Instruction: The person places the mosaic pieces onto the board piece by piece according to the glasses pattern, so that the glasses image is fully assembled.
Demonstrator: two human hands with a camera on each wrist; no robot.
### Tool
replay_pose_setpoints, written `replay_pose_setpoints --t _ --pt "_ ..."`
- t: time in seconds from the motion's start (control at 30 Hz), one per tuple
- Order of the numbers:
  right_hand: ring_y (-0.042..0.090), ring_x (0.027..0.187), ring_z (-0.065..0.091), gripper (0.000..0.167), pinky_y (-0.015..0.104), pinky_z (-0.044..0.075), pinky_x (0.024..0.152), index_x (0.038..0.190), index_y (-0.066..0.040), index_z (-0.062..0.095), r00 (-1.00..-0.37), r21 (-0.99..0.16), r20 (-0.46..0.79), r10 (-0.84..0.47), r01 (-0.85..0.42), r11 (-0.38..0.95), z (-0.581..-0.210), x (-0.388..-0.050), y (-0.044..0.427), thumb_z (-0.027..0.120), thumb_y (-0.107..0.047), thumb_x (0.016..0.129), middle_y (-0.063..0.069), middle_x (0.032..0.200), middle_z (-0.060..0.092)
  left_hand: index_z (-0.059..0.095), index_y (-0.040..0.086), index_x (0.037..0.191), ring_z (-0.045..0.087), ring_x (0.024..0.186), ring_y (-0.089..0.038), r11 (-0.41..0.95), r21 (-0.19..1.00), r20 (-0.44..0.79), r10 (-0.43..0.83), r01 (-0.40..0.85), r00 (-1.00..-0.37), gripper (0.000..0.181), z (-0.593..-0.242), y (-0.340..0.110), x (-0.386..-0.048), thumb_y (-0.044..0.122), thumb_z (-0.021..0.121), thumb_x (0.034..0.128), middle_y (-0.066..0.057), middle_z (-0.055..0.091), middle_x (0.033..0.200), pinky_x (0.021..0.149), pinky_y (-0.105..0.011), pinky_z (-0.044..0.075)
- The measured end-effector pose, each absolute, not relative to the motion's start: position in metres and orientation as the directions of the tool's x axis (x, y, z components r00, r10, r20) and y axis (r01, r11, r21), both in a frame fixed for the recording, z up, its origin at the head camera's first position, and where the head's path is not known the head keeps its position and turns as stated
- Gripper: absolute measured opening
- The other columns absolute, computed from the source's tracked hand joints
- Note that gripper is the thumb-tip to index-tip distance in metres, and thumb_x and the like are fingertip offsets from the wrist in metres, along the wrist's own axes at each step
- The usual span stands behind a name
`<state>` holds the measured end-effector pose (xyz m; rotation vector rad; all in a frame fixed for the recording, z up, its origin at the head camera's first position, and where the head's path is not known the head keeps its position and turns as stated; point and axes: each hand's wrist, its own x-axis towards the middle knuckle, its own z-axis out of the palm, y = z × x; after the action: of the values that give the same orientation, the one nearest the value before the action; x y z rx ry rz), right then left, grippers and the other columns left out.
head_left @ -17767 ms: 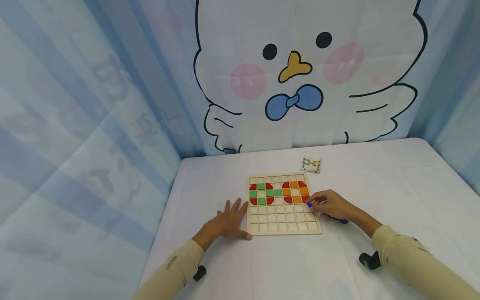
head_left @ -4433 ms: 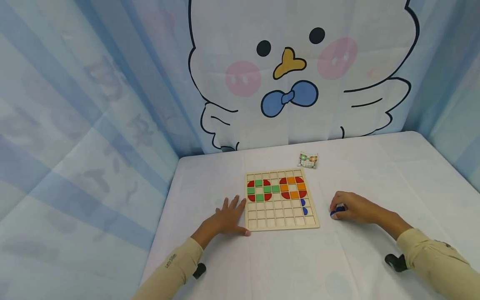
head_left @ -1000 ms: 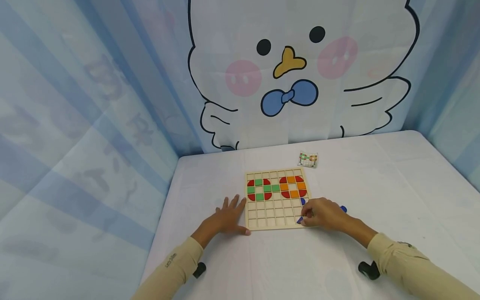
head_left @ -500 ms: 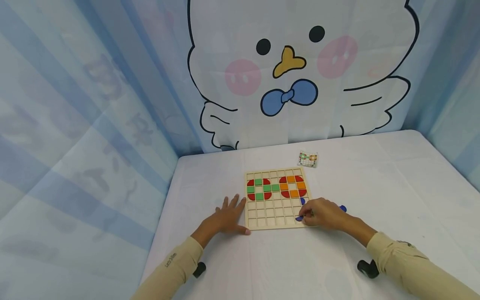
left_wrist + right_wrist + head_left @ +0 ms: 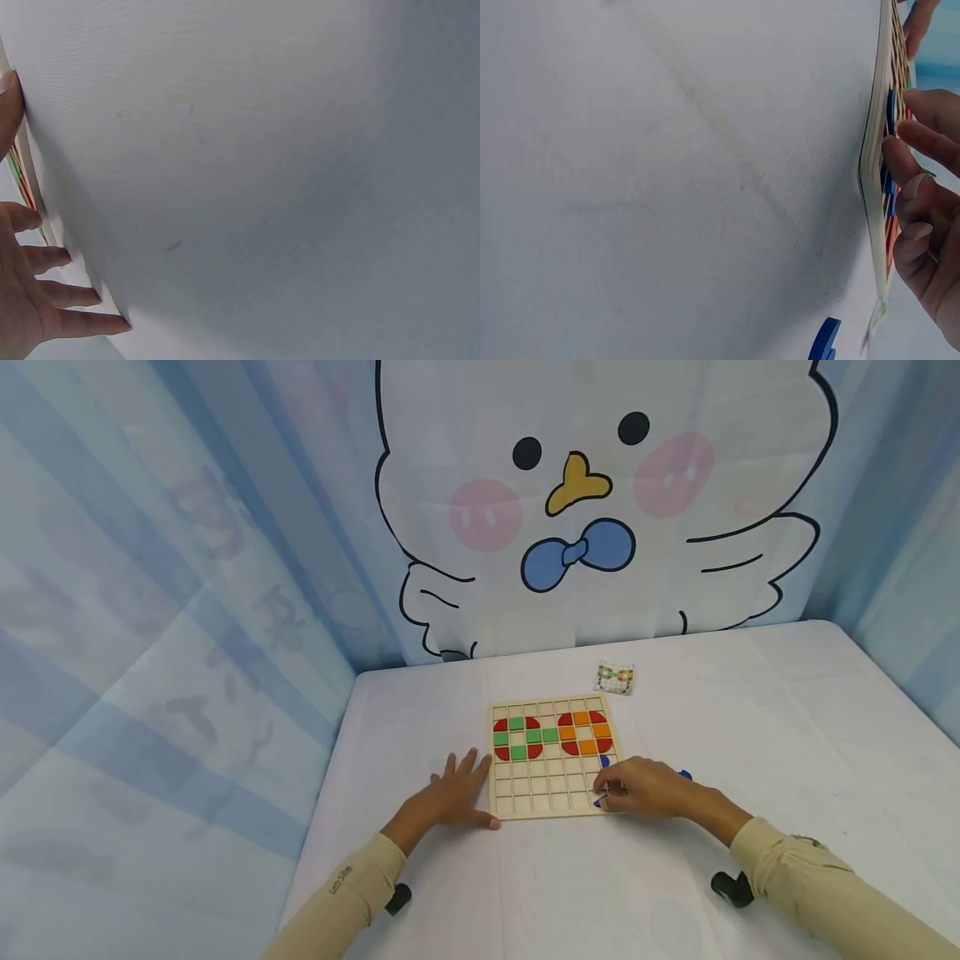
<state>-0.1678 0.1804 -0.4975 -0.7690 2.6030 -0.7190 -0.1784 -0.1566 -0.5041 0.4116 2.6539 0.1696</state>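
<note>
My left hand [image 5: 453, 797] lies spread beside a wooden grid board [image 5: 517, 789], fingertips and thumb at its left edge. In the left wrist view its fingers are straight. My right hand [image 5: 645, 787] is over the board's lower right corner and pinches a small blue tile [image 5: 598, 802], tilted and mostly covered by the fingers. Another blue tile [image 5: 604, 762] sits in a cell in the right part of the board, just above that hand. The right wrist view shows the held blue tile [image 5: 890, 112] at the fingertips, close to the board's edge.
Red, green [image 5: 551, 735] and orange tiles [image 5: 587, 747] form two rings joined by green on the upper board. Loose blue tiles [image 5: 685, 774] lie on the white table right of the board, partly behind the right hand. A small pattern card [image 5: 615, 677] lies behind the board.
Since 4.4 seconds ago the right hand has come left from the loose blue tiles to the board's lower right with one. In the last second that tile has turned. The left hand stays put.
</note>
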Motion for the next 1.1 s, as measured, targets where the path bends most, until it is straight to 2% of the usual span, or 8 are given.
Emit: replay_pose_setpoints --t 0.13,0.33,0.43,0.53,0.73,0.93,1.1 --pt "0.006 0.067 0.049 0.022 0.021 0.04 0.058 0.107 -0.017 0.073 -0.827 -0.536 -0.157 -0.541 -0.388 0.749 -0.498 -0.165 0.181 0.076 -0.029 0.089 -0.012 0.071 0.055 0.019 0.022 0.162 0.01 0.152 -0.05 0.949 0.184 -0.411 0.311 0.256 -0.857 0.113 -0.504 -0.157 -0.177 0.064 0.078 0.0752 -0.012 0.012 0.17 0.111 -0.072 0.028" --pt "0.007 0.067 0.049 0.013 0.022 0.04 0.058 0.093 -0.02 0.072 -0.87 -0.525 -0.103 -0.483 -0.364 0.769 -0.502 -0.162 0.183 0.079 -0.029 0.086 -0.013 0.072 0.056 0.018 0.022 0.162 0.01 0.152 -0.05 0.95 0.18 -0.415 0.309 0.255 -0.856 0.113 -0.504 -0.156 -0.177 0.063 0.078 0.0754 -0.012 0.011 0.17 0.112 -0.072 0.028" --pt "0.006 0.067 0.049 0.013 0.022 0.04 0.058 0.09 -0.021 0.072 -0.871 -0.529 -0.083 -0.485 -0.374 0.762 -0.504 -0.16 0.183 0.08 -0.031 0.086 -0.013 0.071 0.057 0.019 0.022 0.162 0.01 0.152 -0.05 0.949 0.183 -0.41 0.311 0.257 -0.857 0.113 -0.505 -0.156 -0.177 0.064 0.078 0.0753 -0.012 0.011 0.17 0.111 -0.072 0.028" --pt "0.005 0.067 0.049 0.013 0.022 0.04 0.058 0.093 -0.021 0.073 -0.867 -0.558 -0.076 -0.493 -0.372 0.742 -0.504 -0.16 0.186 0.078 -0.031 0.087 -0.013 0.073 0.057 0.019 0.022 0.162 0.01 0.152 -0.051 0.948 0.183 -0.406 0.313 0.259 -0.859 0.113 -0.506 -0.156 -0.178 0.064 0.078 0.0751 -0.012 0.011 0.17 0.111 -0.072 0.028" --pt "0.008 0.07 0.051 0.007 0.021 0.044 0.059 0.099 -0.019 0.074 -0.886 -0.603 -0.051 -0.46 -0.34 0.721 -0.503 -0.173 0.214 0.072 -0.021 0.093 -0.01 0.079 0.061 0.018 0.023 0.162 0.01 0.152 -0.05 0.952 0.17 -0.414 0.303 0.254 -0.858 0.114 -0.507 -0.156 -0.178 0.065 0.078 0.0748 -0.011 0.011 0.17 0.111 -0.071 0.029" --pt "0.013 0.072 0.051 0.015 0.023 0.046 0.059 0.105 -0.011 0.073 -0.947 -0.563 -0.054 -0.317 -0.234 0.793 -0.5 -0.189 0.256 0.069 -0.021 0.095 -0.004 0.085 0.064 0.017 0.023 0.162 0.01 0.152 -0.05 0.951 0.169 -0.423 0.306 0.258 -0.853 0.114 -0.505 -0.156 -0.178 0.064 0.078 0.0756 -0.012 0.01 0.17 0.111 -0.072 0.028" --pt "0.014 0.076 0.052 0.015 0.026 0.046 0.065 0.105 -0.01 0.072 -0.942 -0.541 -0.069 -0.328 -0.241 0.806 -0.501 -0.19 0.281 0.072 -0.017 0.092 -0.003 0.088 0.065 0.017 0.023 0.162 0.01 0.152 -0.05 0.95 0.172 -0.421 0.31 0.261 -0.852 0.114 -0.506 -0.156 -0.179 0.064 0.078 0.0755 -0.011 0.01 0.17 0.111 -0.072 0.028"
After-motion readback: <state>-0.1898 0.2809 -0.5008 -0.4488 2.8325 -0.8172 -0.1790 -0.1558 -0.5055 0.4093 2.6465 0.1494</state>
